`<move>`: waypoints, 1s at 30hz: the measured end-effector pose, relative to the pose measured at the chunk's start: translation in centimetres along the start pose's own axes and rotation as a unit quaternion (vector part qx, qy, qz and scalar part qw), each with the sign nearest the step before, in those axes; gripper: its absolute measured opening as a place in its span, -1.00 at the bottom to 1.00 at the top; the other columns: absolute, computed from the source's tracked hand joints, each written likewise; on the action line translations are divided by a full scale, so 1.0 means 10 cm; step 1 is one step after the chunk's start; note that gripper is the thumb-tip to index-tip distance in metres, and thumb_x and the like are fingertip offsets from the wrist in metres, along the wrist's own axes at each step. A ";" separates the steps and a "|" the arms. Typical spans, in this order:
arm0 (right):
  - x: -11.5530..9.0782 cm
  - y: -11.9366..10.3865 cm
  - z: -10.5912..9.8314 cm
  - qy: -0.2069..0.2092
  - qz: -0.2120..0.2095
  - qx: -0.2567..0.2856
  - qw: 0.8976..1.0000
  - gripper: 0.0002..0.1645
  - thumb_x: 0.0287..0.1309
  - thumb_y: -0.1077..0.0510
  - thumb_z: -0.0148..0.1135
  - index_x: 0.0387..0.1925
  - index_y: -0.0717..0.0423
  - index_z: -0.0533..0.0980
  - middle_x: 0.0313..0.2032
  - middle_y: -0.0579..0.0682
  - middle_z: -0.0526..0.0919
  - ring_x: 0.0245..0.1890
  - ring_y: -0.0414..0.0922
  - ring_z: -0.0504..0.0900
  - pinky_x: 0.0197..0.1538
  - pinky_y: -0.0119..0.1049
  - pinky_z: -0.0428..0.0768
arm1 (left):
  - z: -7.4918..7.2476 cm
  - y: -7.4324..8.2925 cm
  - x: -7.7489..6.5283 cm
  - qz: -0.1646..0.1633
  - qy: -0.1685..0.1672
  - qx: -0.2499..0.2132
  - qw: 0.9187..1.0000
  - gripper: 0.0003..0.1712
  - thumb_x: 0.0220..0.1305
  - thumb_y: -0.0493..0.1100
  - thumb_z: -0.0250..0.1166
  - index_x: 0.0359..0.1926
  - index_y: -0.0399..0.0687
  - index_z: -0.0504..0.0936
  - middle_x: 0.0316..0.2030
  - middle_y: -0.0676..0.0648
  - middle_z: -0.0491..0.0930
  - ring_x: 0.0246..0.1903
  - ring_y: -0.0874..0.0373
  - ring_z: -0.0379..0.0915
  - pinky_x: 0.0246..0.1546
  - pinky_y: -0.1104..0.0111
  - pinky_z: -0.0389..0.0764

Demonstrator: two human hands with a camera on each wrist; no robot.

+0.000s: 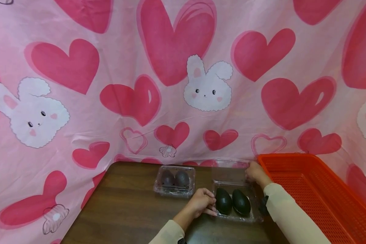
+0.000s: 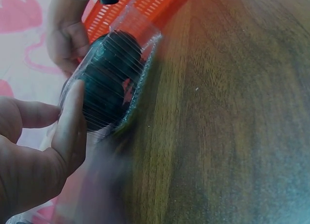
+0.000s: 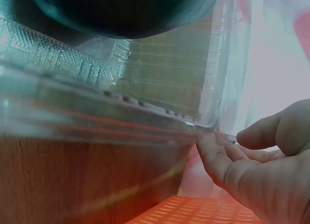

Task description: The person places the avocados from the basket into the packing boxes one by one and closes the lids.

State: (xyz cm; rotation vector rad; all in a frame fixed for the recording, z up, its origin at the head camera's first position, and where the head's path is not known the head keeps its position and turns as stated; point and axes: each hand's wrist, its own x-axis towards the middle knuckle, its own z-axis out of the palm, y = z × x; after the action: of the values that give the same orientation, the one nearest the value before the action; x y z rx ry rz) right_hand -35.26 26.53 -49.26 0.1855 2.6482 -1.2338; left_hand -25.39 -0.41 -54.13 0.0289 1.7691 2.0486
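Observation:
A clear plastic clamshell box (image 1: 257, 206) lies opened on the table, its lid (image 1: 228, 174) raised at the back. Two dark green avocados, one on the left (image 1: 223, 200) and one on the right (image 1: 241, 202), sit side by side in its base. My left hand (image 1: 200, 202) pinches the box's left edge; in the left wrist view the thumb and a finger (image 2: 72, 108) meet at the rim. With my right hand (image 1: 257, 174) I hold the lid's right edge. Its thumb (image 3: 259, 133) shows by the box corner in the right wrist view.
Left of the opened box stands a second clear clamshell box (image 1: 174, 192), closed over two dark fruits. A large orange-red plastic basket (image 1: 288, 156) takes up the right side. Behind the brown wooden table (image 1: 122, 200) hangs a pink cloth (image 1: 170, 115) printed with hearts and rabbits.

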 end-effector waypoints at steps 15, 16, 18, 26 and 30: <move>-0.13 -0.18 -0.13 0.082 -0.071 -0.077 0.991 -0.37 0.41 0.28 0.05 0.38 0.54 0.18 -0.04 0.45 0.59 -0.22 0.16 0.58 -0.14 -0.04 0.76 | 0.01 0.00 0.01 0.006 0.002 -0.001 1.000 -0.83 0.27 -0.50 0.22 -0.16 -0.33 0.43 -0.58 -0.15 0.52 -0.68 0.12 0.52 -0.54 0.15 0.80; -0.14 -0.20 -0.14 0.085 -0.073 -0.079 0.991 -0.38 0.42 0.26 0.04 0.38 0.53 0.19 0.02 0.48 0.57 -0.17 0.20 0.58 -0.04 0.04 0.75 | 0.02 0.00 0.01 0.006 0.002 -0.001 1.000 -0.83 0.27 -0.50 0.22 -0.16 -0.33 0.43 -0.58 -0.15 0.52 -0.68 0.12 0.52 -0.54 0.16 0.79; -0.17 -0.21 -0.16 0.089 -0.074 -0.077 0.990 -0.38 0.44 0.22 0.00 0.38 0.52 0.21 0.12 0.52 0.51 -0.07 0.27 0.56 0.12 0.18 0.68 | 0.02 0.00 0.01 0.006 0.002 -0.001 1.000 -0.83 0.27 -0.50 0.22 -0.16 -0.32 0.43 -0.58 -0.15 0.51 -0.68 0.12 0.52 -0.55 0.16 0.79; -0.34 -0.28 -0.21 0.110 -0.082 -0.055 0.989 -0.31 0.52 -0.06 -0.03 0.36 0.43 0.25 0.25 0.51 0.45 0.19 0.39 0.50 0.32 0.30 0.52 | 0.02 0.00 -0.01 0.005 0.006 0.000 1.000 -0.83 0.28 -0.48 0.22 -0.15 -0.34 0.43 -0.57 -0.15 0.50 -0.68 0.12 0.51 -0.54 0.16 0.80; -0.46 -0.31 -0.23 0.130 -0.094 -0.046 0.986 -0.35 0.59 -0.17 -0.17 0.26 0.32 0.39 0.16 0.43 0.56 0.10 0.34 0.55 0.27 0.31 0.55 | 0.02 0.00 -0.01 0.005 0.007 -0.001 1.000 -0.84 0.30 -0.48 0.22 -0.14 -0.35 0.44 -0.56 -0.15 0.50 -0.67 0.12 0.51 -0.53 0.16 0.80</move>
State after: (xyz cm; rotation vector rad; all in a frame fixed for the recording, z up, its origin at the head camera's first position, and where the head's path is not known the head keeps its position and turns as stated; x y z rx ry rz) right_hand -31.78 26.19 -44.38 0.0872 3.0011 -1.2098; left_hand -25.20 -0.25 -54.05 0.0234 1.7773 2.0626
